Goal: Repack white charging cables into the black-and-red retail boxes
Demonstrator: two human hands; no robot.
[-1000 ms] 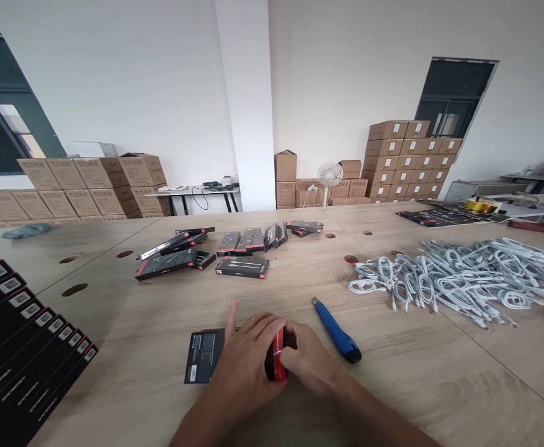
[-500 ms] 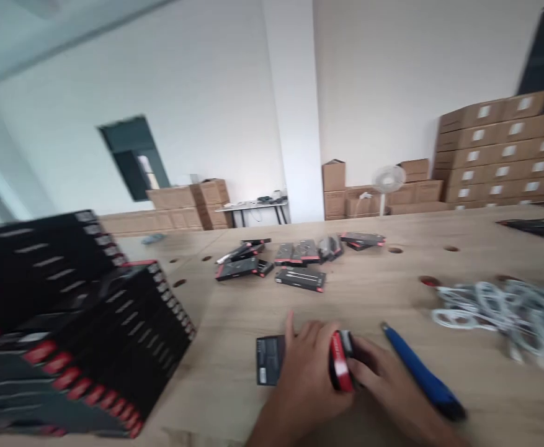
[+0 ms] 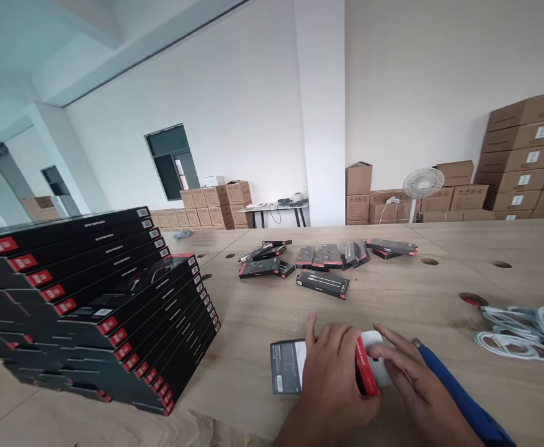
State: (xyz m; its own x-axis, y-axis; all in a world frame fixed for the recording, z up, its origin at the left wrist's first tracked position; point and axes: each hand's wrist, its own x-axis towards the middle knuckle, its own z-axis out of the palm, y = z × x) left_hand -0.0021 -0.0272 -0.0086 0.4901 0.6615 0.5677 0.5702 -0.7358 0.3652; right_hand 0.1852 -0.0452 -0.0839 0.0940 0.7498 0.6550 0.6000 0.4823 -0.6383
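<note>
My left hand (image 3: 334, 366) is closed around a small black box with a red side (image 3: 367, 366). Left of that hand, the box's dark grey printed part (image 3: 285, 367) shows on the table, with a white strip beside it. A white flap (image 3: 371, 338) stands at the box's right end. My right hand (image 3: 418, 379) is at this end, its fingers apart around the flap and the thumb near the opening. Whether it touches anything inside is hidden. Just beyond the right hand lies a long blue tool with a dark tip (image 3: 458, 391); its exact kind is unclear.
Tall stacks of black boxes with red corners (image 3: 160, 310) stand at the left. Several flat black packages (image 3: 322, 284) lie across the table's middle. Coiled white cables (image 3: 527, 335) are at the right. Behind are cartons (image 3: 518, 155), a fan (image 3: 423, 183) and a side table (image 3: 276, 206).
The view has shifted left, so things appear further right. My right hand has moved from gripping close at the box's end to fingers spread, and the white flap now shows more.
</note>
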